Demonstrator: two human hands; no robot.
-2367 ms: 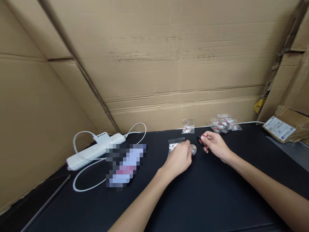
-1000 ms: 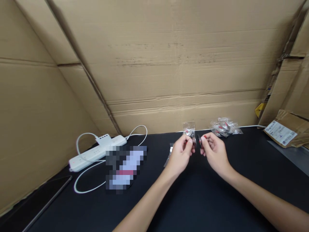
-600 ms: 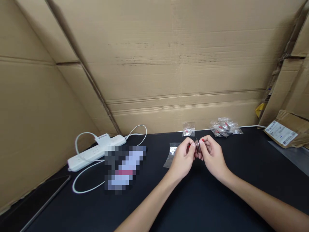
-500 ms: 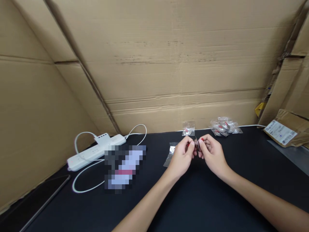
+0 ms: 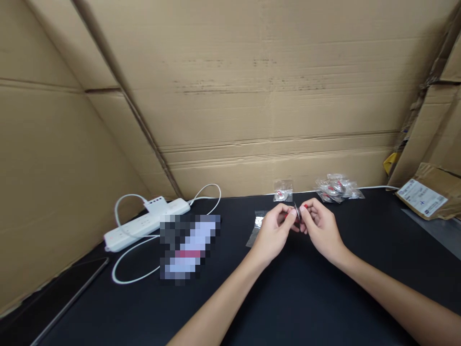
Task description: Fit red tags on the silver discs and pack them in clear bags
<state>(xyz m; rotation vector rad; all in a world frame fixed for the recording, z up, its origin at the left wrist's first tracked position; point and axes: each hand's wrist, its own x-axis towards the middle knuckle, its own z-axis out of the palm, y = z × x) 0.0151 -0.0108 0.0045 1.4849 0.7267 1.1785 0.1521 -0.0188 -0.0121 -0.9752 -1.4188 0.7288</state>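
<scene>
Between my hands, above the black tabletop (image 5: 230,298), is a small round metal disc (image 5: 297,212), seen nearly edge-on. Red bits show at the fingers on either side of it. My left hand (image 5: 275,229) pinches the disc from the left, thumb and fingers pressed together. From the right, my right hand (image 5: 319,226) has its thumb and fingertips closed on the same piece. The fingers hide much of it, so how the red parts join the metal cannot be made out. Beside my left hand lies a clear plastic bag (image 5: 256,226) with a silvery patch.
A bagged disc with red (image 5: 281,192) lies at the back edge, and a pile of similar bags (image 5: 336,188) is farther right. On the left are a white power strip (image 5: 144,226), cables and a blurred-out object (image 5: 190,250). A labelled package (image 5: 425,194) lies right. Cardboard walls (image 5: 270,105) enclose the table.
The view has shifted slightly. Both hands keep their hold on the disc, which has turned a little between the fingers.
</scene>
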